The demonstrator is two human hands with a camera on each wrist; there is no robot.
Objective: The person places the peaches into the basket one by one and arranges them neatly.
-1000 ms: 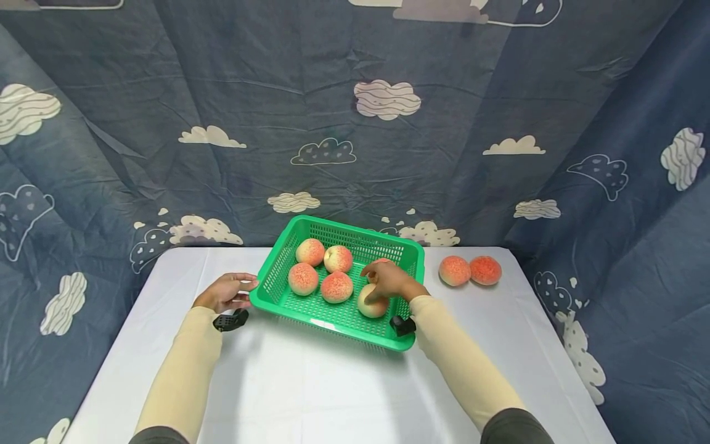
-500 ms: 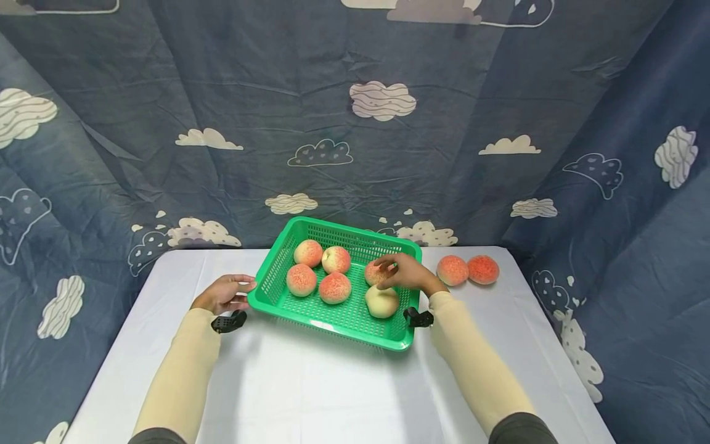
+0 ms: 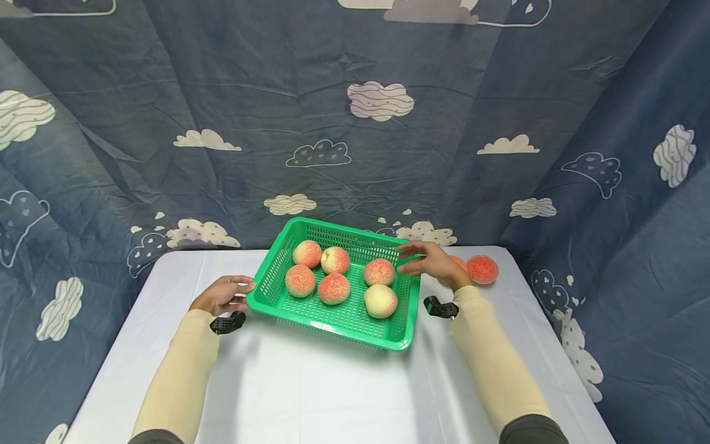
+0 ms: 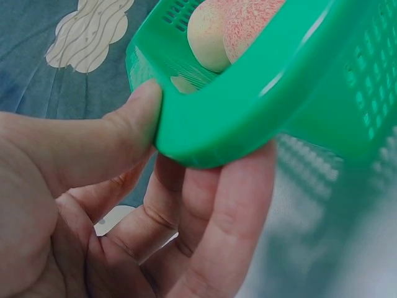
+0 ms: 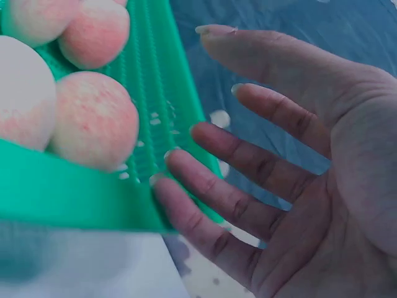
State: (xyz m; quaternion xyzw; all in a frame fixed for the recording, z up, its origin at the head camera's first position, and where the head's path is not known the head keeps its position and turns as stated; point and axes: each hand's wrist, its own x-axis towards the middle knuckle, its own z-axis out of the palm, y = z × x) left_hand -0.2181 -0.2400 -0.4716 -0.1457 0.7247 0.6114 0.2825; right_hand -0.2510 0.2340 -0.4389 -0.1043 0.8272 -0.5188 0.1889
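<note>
A green plastic basket (image 3: 327, 336) with perforated walls sits on the table, holding several peaches. My left hand (image 3: 224, 295) is at its left corner; in the left wrist view the thumb (image 4: 133, 118) presses the rim while the fingers curl beneath it. Over the basket's right rim is my right hand (image 3: 429, 262), its fingers spread and holding nothing. Closest to it inside the basket are a red-speckled peach (image 3: 379, 272) and a paler yellow peach (image 3: 381, 301) in front of that one.
Two more peaches lie on the white-covered table (image 3: 344, 394) right of the basket: a red peach (image 3: 482, 269) and another peach (image 3: 458, 261) partly hidden behind my right hand. A dark cloud-print curtain (image 3: 266, 80) hangs behind and beside the table.
My right hand has let go of the pale peach in the basket and moved right and up to the right rim. The left hand keeps its place at the corner.
</note>
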